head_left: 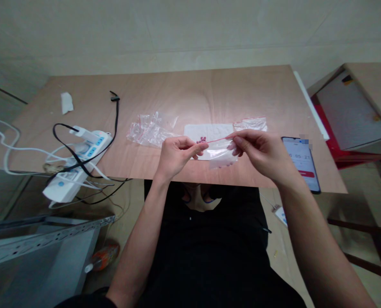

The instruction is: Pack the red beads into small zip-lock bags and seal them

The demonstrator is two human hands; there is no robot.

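Note:
Between both hands is a small clear zip-lock bag with a red line along its top edge. My left hand pinches one top corner of it between thumb and fingers. At the other corner, my right hand grips the edge in the same way. A few small dark pink pieces show near the bag's lower edge. Behind the bag lies a white sheet or flat tray, partly covered by the hands. Several small purple-pink pieces rest on it, too small to name.
Crumpled clear bags lie left of the white sheet, and more zip-lock bags lie to its right. A phone sits near the table's right edge. A power strip with tangled cables occupies the left side, near a white scrap.

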